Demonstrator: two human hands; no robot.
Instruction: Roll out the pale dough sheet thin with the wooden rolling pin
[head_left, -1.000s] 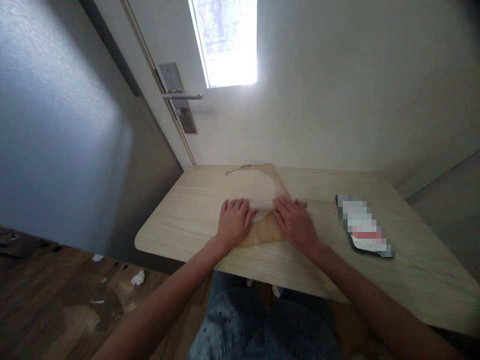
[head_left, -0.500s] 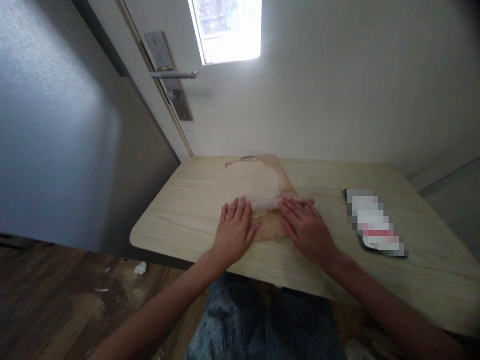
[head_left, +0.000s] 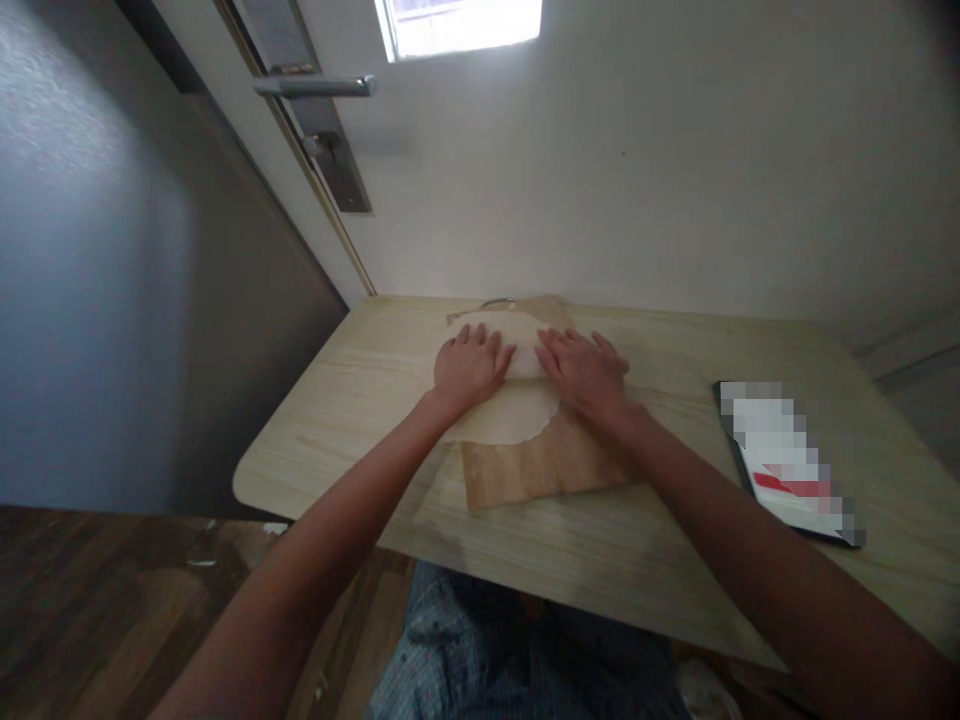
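Note:
A thin, pale, rounded sheet of dough (head_left: 510,415) lies on a wooden cutting board (head_left: 540,470), overhanging its left side. Across the dough runs a rolling pin (head_left: 525,368), floury and hard to tell from the sheet. My left hand (head_left: 471,365) rests palm down over its left part, fingers stretched forward and slightly apart. On its right part lies my right hand (head_left: 585,368), also flat with fingers extended. The palms hide most of the pin, and neither hand wraps around it.
A phone (head_left: 787,460) with a blurred-out screen lies at the right of the light wood table (head_left: 337,420). Behind the table stands a white door with a metal handle (head_left: 315,87). Scraps lie on the floor at left.
Both hands have pushed the rolling pin away from me, from the dough's near edge to its far half. More of the near dough and board now shows. The view has tilted down.

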